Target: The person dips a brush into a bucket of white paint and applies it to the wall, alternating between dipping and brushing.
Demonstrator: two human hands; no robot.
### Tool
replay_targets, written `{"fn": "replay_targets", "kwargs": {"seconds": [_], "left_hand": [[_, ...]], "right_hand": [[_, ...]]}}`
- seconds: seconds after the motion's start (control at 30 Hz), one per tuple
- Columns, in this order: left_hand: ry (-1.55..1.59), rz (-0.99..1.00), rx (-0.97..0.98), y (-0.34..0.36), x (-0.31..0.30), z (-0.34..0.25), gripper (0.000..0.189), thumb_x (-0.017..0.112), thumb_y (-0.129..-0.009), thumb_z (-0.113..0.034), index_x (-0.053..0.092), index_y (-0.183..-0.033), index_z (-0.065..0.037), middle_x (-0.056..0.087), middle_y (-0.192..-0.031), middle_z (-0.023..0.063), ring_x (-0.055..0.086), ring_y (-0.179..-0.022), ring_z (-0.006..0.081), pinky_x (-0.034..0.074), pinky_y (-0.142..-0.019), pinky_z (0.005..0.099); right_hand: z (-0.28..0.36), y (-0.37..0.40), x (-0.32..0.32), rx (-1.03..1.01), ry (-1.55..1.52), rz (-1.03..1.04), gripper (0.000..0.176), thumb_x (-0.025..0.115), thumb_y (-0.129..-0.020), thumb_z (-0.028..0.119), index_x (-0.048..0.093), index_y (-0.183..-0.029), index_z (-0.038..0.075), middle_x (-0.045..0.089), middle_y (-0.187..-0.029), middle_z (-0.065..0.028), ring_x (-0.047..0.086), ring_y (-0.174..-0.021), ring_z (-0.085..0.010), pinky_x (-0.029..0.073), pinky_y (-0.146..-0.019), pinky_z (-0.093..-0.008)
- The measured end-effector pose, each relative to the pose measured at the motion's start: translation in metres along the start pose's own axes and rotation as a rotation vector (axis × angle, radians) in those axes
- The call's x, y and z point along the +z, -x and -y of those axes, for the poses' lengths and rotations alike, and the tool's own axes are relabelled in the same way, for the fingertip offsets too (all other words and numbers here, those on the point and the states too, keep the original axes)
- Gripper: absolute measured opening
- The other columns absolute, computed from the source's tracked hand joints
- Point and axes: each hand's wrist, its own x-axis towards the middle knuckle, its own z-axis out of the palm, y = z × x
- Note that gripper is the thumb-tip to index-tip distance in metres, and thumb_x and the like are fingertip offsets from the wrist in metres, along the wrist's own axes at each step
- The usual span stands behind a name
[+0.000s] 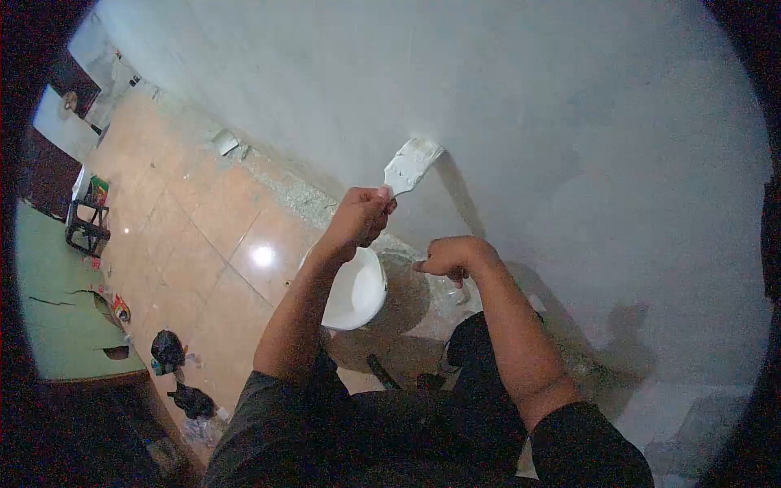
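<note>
My left hand (358,218) is closed around the handle of a paintbrush (411,165). The brush is coated in white, and its bristle end is at the grey-white wall (569,163); whether it touches cannot be told. Below that hand, partly hidden by the forearm, a white bucket (376,311) stands on the floor with white inside. My right hand (455,257) hangs to the right of the bucket, near the wall. It holds nothing that I can see; one finger stretches out to the left, apart from the others.
Tiled floor (183,215) runs along the wall, with crumbly debris (297,199) at its foot. Black plastic bags (168,350) and litter lie at the lower left. A dark frame (87,226) stands by a green panel (69,309) at the far left.
</note>
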Motion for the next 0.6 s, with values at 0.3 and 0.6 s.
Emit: {"fn": "replay_targets", "kwargs": {"seconds": [0.3,0.6], "left_hand": [[-0.091,-0.002,-0.070,-0.050,0.008,0.075,0.042,0.045,-0.090,-0.049,0.053,-0.075,-0.011,0.042,-0.055,-0.0054,0.035,-0.041,0.0063,0.026,-0.036,0.0233],[-0.813,0.182,-0.062,-0.077,-0.023,0.143,0.033,0.042,-0.092,-0.028,0.060,-0.080,-0.003,0.058,-0.061,0.0085,0.054,-0.053,0.0255,0.044,-0.051,0.0381]], "right_hand": [[-0.001,0.008,-0.007,0.022,-0.082,-0.005,0.062,0.046,-0.084,0.055,0.063,-0.070,-0.003,0.061,-0.060,-0.0130,0.059,-0.052,-0.0238,0.048,-0.054,-0.0406],[-0.007,-0.003,-0.003,-0.041,-0.033,0.026,0.063,0.046,-0.084,0.056,0.062,-0.074,-0.004,0.060,-0.059,-0.0130,0.060,-0.053,-0.0228,0.048,-0.053,-0.0404]]}}
